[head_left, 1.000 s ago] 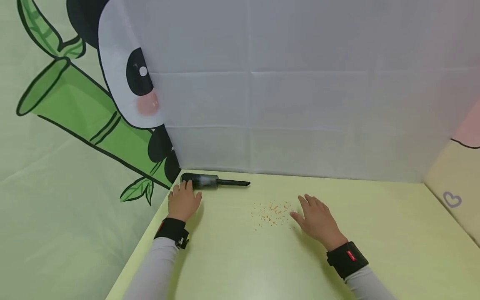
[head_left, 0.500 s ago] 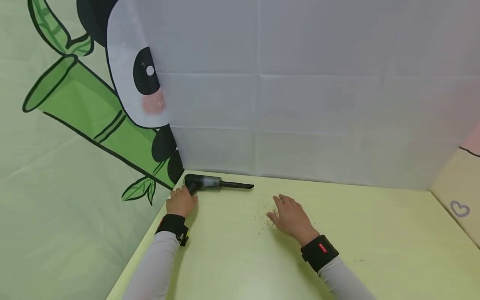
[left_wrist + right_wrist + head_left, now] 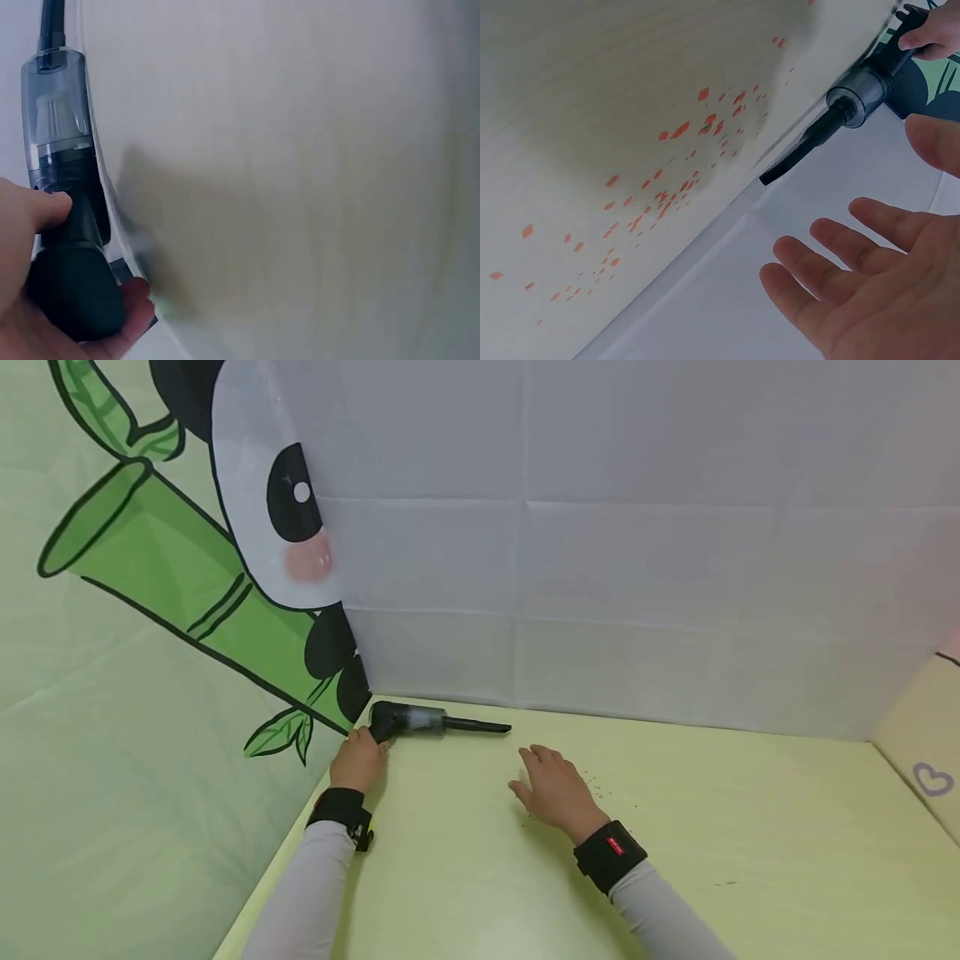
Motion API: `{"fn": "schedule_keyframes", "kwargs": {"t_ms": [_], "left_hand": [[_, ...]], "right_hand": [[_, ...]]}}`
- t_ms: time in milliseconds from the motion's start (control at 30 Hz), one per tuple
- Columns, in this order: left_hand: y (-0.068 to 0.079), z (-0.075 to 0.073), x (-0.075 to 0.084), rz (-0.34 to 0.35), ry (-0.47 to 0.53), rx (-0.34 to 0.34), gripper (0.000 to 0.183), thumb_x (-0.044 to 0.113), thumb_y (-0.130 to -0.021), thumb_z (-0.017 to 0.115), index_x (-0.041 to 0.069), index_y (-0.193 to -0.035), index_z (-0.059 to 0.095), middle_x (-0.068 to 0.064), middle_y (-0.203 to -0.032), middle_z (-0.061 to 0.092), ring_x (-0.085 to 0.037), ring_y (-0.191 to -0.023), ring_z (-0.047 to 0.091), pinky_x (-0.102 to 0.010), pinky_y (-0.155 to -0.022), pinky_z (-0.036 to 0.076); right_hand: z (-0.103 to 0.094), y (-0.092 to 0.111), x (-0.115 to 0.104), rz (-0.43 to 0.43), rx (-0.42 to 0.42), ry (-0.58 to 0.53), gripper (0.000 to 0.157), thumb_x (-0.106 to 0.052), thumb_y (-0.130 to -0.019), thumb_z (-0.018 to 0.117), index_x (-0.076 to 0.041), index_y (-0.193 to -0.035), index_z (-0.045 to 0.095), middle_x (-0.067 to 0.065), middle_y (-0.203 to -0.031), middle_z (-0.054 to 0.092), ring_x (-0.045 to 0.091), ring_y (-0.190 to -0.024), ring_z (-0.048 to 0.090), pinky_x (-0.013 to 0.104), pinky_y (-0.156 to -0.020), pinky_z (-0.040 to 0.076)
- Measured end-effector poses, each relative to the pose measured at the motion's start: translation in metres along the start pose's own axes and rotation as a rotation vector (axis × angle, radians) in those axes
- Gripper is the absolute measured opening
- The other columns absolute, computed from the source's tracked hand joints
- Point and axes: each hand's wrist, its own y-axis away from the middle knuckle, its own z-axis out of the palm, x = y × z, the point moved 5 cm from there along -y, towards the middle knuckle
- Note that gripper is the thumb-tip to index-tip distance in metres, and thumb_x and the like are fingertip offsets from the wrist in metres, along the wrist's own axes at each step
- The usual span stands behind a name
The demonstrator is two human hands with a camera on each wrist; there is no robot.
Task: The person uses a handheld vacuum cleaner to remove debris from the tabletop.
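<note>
A black handheld vacuum (image 3: 425,720) with a clear dust cup and a long thin nozzle lies along the table's back left edge. My left hand (image 3: 358,762) grips its handle. In the left wrist view the thumb presses one side of the vacuum (image 3: 58,112) and the fingers curl under the handle end. Over the middle of the table my right hand (image 3: 555,789) is held with fingers spread, holding nothing. It hides most of the scattered crumbs in the head view. Small orange-red crumbs (image 3: 680,130) show plainly in the right wrist view, on the tabletop.
The pale yellow table (image 3: 450,860) meets a white cloth wall (image 3: 637,568) at the back. A green cloth (image 3: 112,777) with a panda and bamboo print hangs at the left. A small dark mark (image 3: 725,883) lies on the table at right.
My left hand has gone from resting at the vacuum's back end to gripping its handle. The right hand has moved left, over the crumbs. The head view has shifted slightly.
</note>
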Motion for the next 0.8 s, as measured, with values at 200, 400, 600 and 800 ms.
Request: {"fn": "schedule_keyframes", "kwargs": {"t_ms": [200, 400, 600, 800], "left_hand": [[0.009, -0.014, 0.014, 0.114, 0.002, 0.166, 0.049, 0.019, -0.088, 0.062, -0.019, -0.112, 0.043, -0.03, -0.09, 0.048, -0.044, -0.072, 0.054, -0.053, -0.057, 0.049], [0.03, -0.054, 0.062, 0.211, -0.014, 0.333, 0.05, 0.024, -0.087, 0.063, -0.013, -0.115, 0.044, -0.024, -0.088, 0.048, -0.039, -0.07, 0.055, -0.051, -0.05, 0.05], [0.058, -0.08, 0.115, 0.247, 0.002, 0.321, 0.049, 0.03, -0.089, 0.059, -0.008, -0.117, 0.044, -0.019, -0.089, 0.049, -0.03, -0.07, 0.054, -0.044, -0.048, 0.05], [0.083, -0.081, 0.148, 0.276, -0.005, 0.266, 0.048, 0.03, -0.09, 0.057, -0.006, -0.119, 0.044, -0.017, -0.09, 0.049, -0.027, -0.071, 0.052, -0.041, -0.049, 0.051]], "right_hand": [[0.0, 0.004, -0.011, -0.033, 0.025, -0.005, 0.059, -0.043, -0.091, 0.051, -0.004, -0.135, 0.043, 0.019, -0.134, 0.047, 0.033, -0.121, 0.044, 0.047, -0.095, 0.042], [-0.019, 0.008, -0.021, -0.073, 0.16, -0.009, 0.058, -0.04, -0.09, 0.055, -0.003, -0.133, 0.044, 0.018, -0.132, 0.047, 0.032, -0.121, 0.044, 0.045, -0.094, 0.043], [-0.057, 0.008, -0.027, -0.142, 0.366, 0.029, 0.065, -0.037, -0.085, 0.062, 0.0, -0.134, 0.041, 0.018, -0.131, 0.045, 0.032, -0.123, 0.04, 0.044, -0.101, 0.037], [-0.072, 0.012, -0.024, -0.131, 0.378, 0.064, 0.079, -0.042, -0.079, 0.069, 0.0, -0.137, 0.037, 0.019, -0.134, 0.043, 0.036, -0.126, 0.037, 0.048, -0.102, 0.034]]}}
